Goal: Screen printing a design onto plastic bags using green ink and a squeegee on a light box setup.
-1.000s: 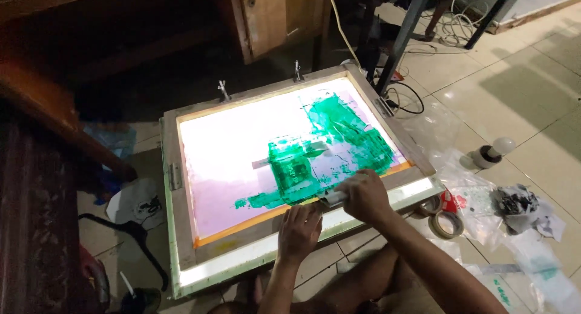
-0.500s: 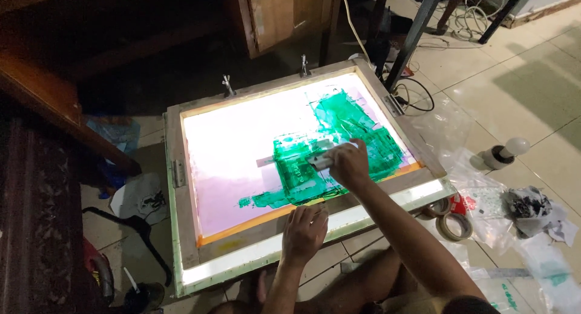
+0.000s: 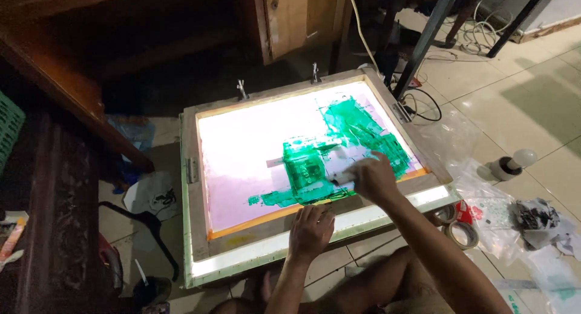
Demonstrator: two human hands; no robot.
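Head camera, looking down: a person crouched on a tiled floor (image 3: 532,108) works over a wooden-framed printing screen (image 3: 193,229) lying on a glowing light box (image 3: 242,262). The right hand (image 3: 374,179) is closed around a small pale scraper (image 3: 342,176), its edge laid on the mesh at the screen's right-centre, inside a broad smear of green ink (image 3: 357,129). The left hand (image 3: 310,231) rests flat with a loose, empty grip on the near rail of the screen, pressing it down. The left half of the mesh is bare and lit pink-white.

Two metal clamps (image 3: 242,89) stand on the far rail of the screen. To the right of the screen, on the floor, lie rolls of tape (image 3: 463,234), crumpled clear plastic sheeting (image 3: 484,211), a stained rag (image 3: 535,220) and a small dark bottle with a white bulb-like top (image 3: 508,164). A black cable (image 3: 423,105) curls just beyond the far right corner of the screen.

The risks, as they appear: the scraper could dig into or tear the mesh if it is tilted too steeply, and wet ink may be dragged onto the bare left half or over the rail. The right forearm hangs low over the ink and could smear it. If the left hand eases off, the screen may shift on the light box.
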